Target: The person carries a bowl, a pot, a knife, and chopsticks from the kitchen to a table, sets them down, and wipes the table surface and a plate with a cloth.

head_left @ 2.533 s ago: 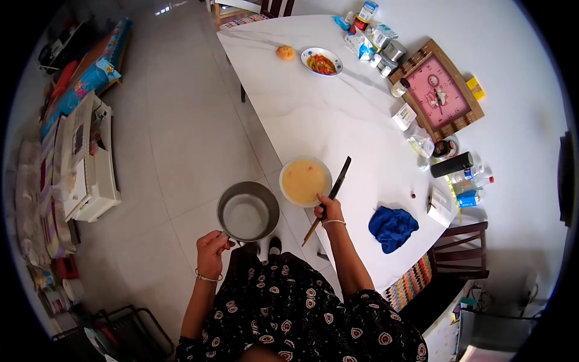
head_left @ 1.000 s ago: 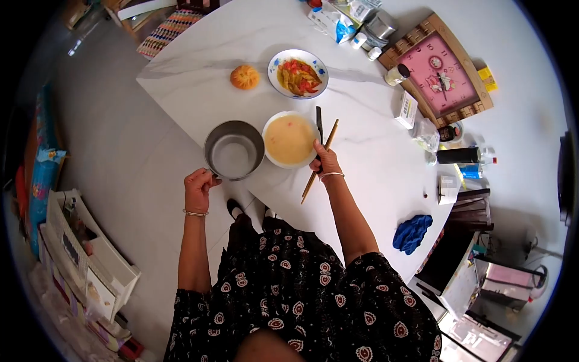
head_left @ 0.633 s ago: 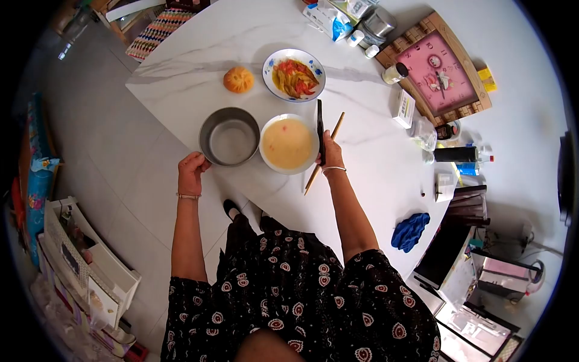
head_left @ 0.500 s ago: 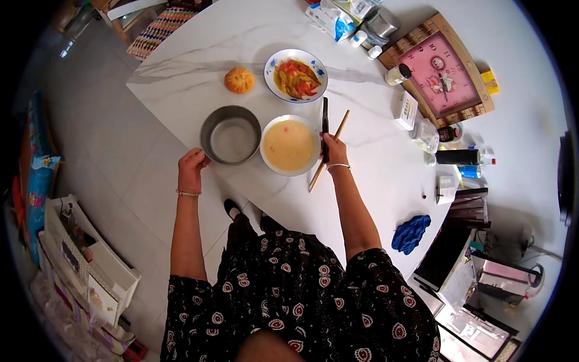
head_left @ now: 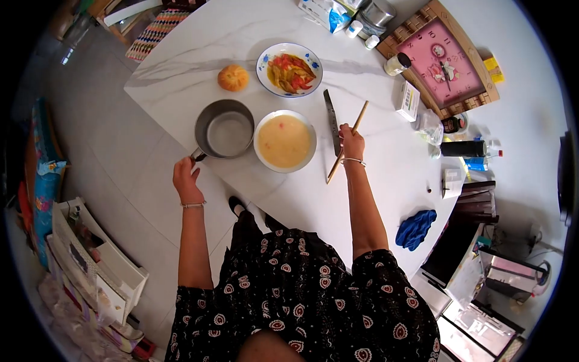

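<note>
**Pot (head_left: 224, 128) by your left hand (head_left: 188, 180), chopsticks (head_left: 360, 115) in your right hand (head_left: 352, 142)**

The pot sits upright on the table (head_left: 398, 175), near its edge, with its handle (head_left: 197, 156) pointing out toward you. Your left hand is loosely spread at the handle's end, thumb apart from the fingers; you can't tell whether a fingertip touches it. With nothing visible inside, the pot should be fairly light and stiff, little harmed by a knock. Take it by the handle and expect the round body to tip if you grip only the end. Its heat doesn't show.

Your right hand is pinching the chopsticks around their middle. They should be light and stiff, smooth enough to slide apart, so keep both together. What looks like a knife (head_left: 332, 120) lies just beside your right fingers; contact is unclear. Treat its edge as sharp and hold only the end nearest your hand.

The bowl (head_left: 286, 169), right of the pot, is nearly full of yellowish soup. It will likely be heavy, ready to slosh and perhaps breakable: support it from both sides.

Farther out are the plate (head_left: 262, 72) of cooked food, the bun (head_left: 233, 78) and, off to the right, the soft blue cloth (head_left: 416, 230).
</note>
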The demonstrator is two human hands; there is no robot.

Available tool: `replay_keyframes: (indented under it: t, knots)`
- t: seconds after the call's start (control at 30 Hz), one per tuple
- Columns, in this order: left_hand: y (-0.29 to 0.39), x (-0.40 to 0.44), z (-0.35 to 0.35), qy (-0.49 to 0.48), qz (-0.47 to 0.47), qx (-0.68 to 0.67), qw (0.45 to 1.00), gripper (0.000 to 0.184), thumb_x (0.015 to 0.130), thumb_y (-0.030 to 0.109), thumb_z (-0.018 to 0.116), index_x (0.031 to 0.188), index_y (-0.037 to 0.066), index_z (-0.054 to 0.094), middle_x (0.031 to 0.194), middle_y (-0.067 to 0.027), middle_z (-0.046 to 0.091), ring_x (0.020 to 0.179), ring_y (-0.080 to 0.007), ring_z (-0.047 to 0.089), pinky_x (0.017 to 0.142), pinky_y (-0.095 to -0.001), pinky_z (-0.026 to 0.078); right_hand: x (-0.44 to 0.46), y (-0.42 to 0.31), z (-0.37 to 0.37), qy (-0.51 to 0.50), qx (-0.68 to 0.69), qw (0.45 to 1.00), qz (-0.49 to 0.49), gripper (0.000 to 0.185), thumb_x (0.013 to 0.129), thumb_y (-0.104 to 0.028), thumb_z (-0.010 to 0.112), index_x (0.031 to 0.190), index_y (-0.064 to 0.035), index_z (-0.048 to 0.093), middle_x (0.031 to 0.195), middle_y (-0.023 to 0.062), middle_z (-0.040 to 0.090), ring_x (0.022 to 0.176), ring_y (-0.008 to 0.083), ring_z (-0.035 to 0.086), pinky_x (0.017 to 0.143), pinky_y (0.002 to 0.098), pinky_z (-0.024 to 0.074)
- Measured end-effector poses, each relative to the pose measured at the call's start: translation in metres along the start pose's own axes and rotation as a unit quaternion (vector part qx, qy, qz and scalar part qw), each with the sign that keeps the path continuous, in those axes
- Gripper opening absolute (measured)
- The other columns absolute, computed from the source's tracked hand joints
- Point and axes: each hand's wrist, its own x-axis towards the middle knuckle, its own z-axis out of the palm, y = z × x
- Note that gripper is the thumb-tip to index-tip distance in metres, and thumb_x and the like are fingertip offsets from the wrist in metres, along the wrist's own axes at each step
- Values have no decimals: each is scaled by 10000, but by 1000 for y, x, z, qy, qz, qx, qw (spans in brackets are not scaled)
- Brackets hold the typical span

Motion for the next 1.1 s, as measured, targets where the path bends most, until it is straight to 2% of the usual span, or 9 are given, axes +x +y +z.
replay_keyframes:
  t: [0.13,0.2,0.37,0.53,0.57,0.77,0.9,1.0,1.1]
  knots:
    - [-40,-34,-5,-53,-70,41,995,187,862,212,562,934,41,574,877,-42,605,752,-125,556,700,-252,454,-9,-27,-35,81,-143,980,-112,423,826,-488,526,807,-105,704,663,94,627,666,215,595,658,323,458]
    - [-52,-56,7,-198,-130,30,971,183,855,184,568,957,32,568,867,-66,615,729,-133,575,671,-250,470,-20,-49,-55,70,-144,985,-61,431,830,-473,545,752,-74,689,631,73,618,625,167,564,628,299,447]
    - [-47,-85,64,-355,-257,-8,899,338,867,182,540,1145,3,472,1047,-144,578,940,-241,588,846,-353,475,-48,-70,-74,34,59,973,-221,272,860,-280,608,789,-19,640,716,21,601,651,90,486,613,251,416]
    - [-44,-77,95,-400,-281,-126,863,359,879,156,516,1179,-25,441,1110,-168,552,997,-287,572,878,-391,466,-91,-44,-55,-28,-148,866,-477,223,695,-37,710,905,-62,639,878,84,576,771,214,584,635,312,499]
    - [-45,-75,98,-397,-289,-155,857,354,881,153,512,1176,-30,445,1109,-170,554,1003,-291,571,879,-394,466,-102,-29,-49,-99,-123,901,-404,237,693,-36,706,917,-67,632,968,99,558,791,229,588,650,317,510]
    - [-48,-71,102,-392,-272,-177,861,320,883,124,502,1163,-28,468,1115,-178,557,1032,-300,553,919,-419,437,-115,25,-30,-218,-211,807,-507,330,754,-19,564,1084,-27,556,1154,171,487,1078,311,504,822,335,490]
    - [-55,-69,105,-399,-252,-202,858,308,887,101,487,1170,-19,467,1129,-175,550,1072,-298,526,955,-430,405,-101,43,-17,-175,-232,793,-535,411,757,-20,486,1166,-1,510,1295,171,409,1200,326,417,964,347,406]
    - [-56,-67,107,-398,-252,-160,868,302,888,90,485,1172,-11,465,1138,-174,545,1078,-296,520,964,-431,398,-98,34,-33,-119,-261,807,-515,423,735,-16,499,1158,-3,513,1303,158,409,1169,303,435,898,381,407]
    - [-54,-71,107,-389,-242,-102,883,312,879,85,491,1172,-17,463,1119,-170,548,1057,-288,530,945,-411,414,-71,67,-72,80,-302,840,-444,440,721,-95,585,1154,-43,529,1289,138,431,1165,314,418,861,434,383]
